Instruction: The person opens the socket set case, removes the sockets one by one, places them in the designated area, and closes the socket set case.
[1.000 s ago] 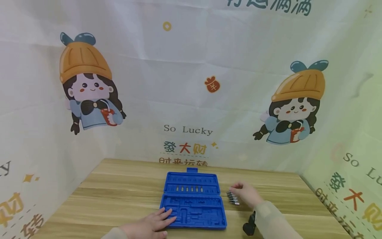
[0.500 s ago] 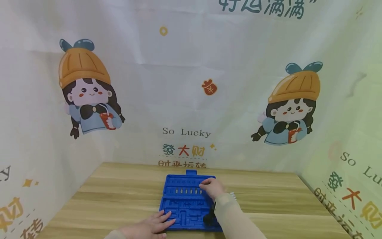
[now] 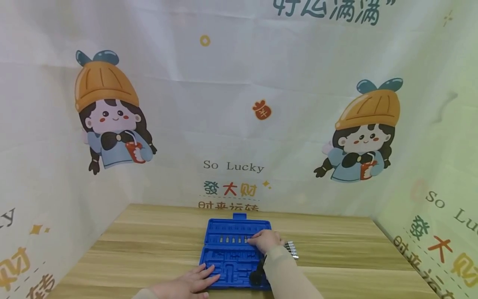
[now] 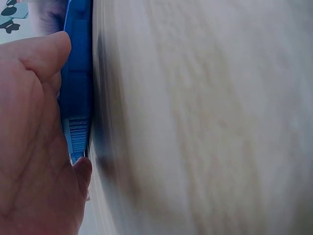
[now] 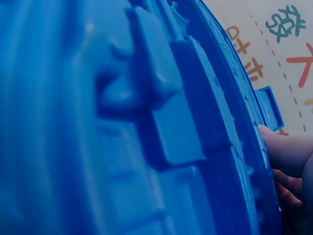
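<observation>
A blue plastic tool case lies unfolded on the wooden table, with several small metal bits standing in a row in its far half. Over the right end of that row is my right hand, thumb and fingertips pinched together on a small bit that they mostly hide. In the right wrist view, the thumb reaches the far part of the case. My left hand rests with spread, straight fingers on the case's near left corner. The left wrist view shows its palm beside the case wall.
Several silver and dark bits lie on the table just right of the case, partly behind the right wrist. A black strap-mounted device on that wrist hangs over the case's near half. A printed cloth surrounds the wooden table.
My right hand has moved left from the loose bits to the case's bit row, then lowered slightly toward it. My left hand has stayed on the corner. The head view has shifted slightly.
</observation>
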A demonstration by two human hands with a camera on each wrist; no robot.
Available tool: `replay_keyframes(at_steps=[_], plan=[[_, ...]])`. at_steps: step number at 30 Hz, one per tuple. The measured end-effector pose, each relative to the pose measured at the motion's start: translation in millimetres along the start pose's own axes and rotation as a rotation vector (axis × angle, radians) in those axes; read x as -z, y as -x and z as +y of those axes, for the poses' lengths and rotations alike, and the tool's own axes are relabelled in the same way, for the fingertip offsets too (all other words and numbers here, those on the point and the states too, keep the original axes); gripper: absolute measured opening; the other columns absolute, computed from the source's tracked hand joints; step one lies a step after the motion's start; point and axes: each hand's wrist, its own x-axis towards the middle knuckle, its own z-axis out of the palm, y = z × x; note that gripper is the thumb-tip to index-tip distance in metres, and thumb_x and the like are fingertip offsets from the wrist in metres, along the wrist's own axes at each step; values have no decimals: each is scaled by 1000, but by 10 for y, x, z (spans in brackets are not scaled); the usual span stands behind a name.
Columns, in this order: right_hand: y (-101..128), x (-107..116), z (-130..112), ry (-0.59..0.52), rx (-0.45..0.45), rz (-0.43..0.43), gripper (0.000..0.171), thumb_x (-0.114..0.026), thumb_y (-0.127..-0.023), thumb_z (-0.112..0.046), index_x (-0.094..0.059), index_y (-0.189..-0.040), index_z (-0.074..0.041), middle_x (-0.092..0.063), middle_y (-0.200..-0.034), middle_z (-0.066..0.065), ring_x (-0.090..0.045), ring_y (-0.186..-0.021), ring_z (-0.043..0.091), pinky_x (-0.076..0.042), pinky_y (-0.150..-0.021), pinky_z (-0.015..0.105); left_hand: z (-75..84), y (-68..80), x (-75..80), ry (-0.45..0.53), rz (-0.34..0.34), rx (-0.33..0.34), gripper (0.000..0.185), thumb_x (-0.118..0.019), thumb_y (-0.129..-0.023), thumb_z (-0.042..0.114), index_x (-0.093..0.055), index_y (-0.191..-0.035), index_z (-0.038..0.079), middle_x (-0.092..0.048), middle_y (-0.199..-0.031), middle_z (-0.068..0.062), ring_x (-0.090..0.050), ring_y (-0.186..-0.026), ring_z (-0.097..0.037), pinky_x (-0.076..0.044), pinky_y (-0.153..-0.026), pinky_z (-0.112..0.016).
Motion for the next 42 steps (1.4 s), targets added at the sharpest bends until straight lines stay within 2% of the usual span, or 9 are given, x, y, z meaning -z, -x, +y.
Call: replay_keyframes(at_steps=[12, 15, 18, 23, 29, 31, 36, 38, 42], plan=[[38, 64, -88, 10, -2, -40, 15, -80, -79, -25, -76, -86, -13, -68, -105, 9, -41, -120, 45, -17, -104, 64, -10, 34, -14, -16, 19, -37, 55, -30, -103, 51, -19, -154, 35, -17, -159, -7, -12, -143, -41, -27, -105, -62], [16, 40, -64, -12, -9, -36, 11, -80, -79, -23, -76, -84, -14, -67, -105, 9, -39, -123, 45, -14, -105, 65, -47, 30, -34, -8, 16, -31, 56, -29, -102, 53, -18, -154, 36, -17, -159, -6, -11, -144, -40, -26, -104, -63], [-10, 9, -32, -60, -17, -24, 8, -80, -78, -19, -75, -82, -14, -67, -105, 10, -37, -124, 46, -10, -105, 65, -19, 39, -24, 22, 7, -5, 55, -30, -102, 53, -18, -153, 39, -16, -160, -3, -10, -144, -39, -24, -106, -63], [-15, 2, -18, -116, -27, -9, 8, -80, -78, -17, -74, -82, -13, -66, -104, 10, -38, -124, 47, -6, -106, 66, 185, 104, 67, 51, 10, 15, 53, -33, -102, 50, -20, -153, 39, -17, -160, -3, -10, -145, -36, -24, -107, -60], [-18, -8, -6, -85, -25, 3, 8, -80, -80, -20, -76, -83, -14, -67, -101, 9, -41, -122, 44, -11, -106, 65, 515, 198, 224, 25, -5, 27, 53, -34, -104, 44, -23, -154, 30, -21, -158, -10, -12, -145, -37, -26, -108, -57], [-30, -25, 8, -72, -25, 3, 8, -79, -80, -21, -76, -83, -14, -67, -100, 8, -41, -122, 43, -12, -106, 64, 509, 186, 222, 24, -13, 35, 54, -34, -104, 44, -23, -154, 29, -21, -158, -11, -12, -145, -38, -25, -108, -58], [-48, -46, 36, -69, -33, -6, 7, -78, -82, -22, -75, -83, -15, -63, -102, 9, -40, -120, 42, -15, -104, 64, 191, 93, 68, 48, 3, 13, 53, -33, -102, 49, -20, -153, 38, -18, -160, -4, -9, -146, -35, -24, -106, -62], [-53, -38, 45, -86, -37, -11, 7, -77, -83, -21, -74, -84, -15, -61, -104, 10, -38, -120, 43, -15, -104, 65, 143, 74, 42, 52, 7, 12, 53, -34, -102, 50, -19, -152, 41, -17, -160, -2, -8, -146, -33, -24, -107, -61], [-71, -18, 75, -146, -14, -1, 12, -75, -85, -23, -75, -91, -13, -63, -107, 11, -40, -121, 43, -16, -103, 65, 268, 101, 120, 39, -12, 1, 54, -32, -103, 47, -18, -154, 36, -16, -160, -6, -7, -146, -33, -24, -107, -60]])
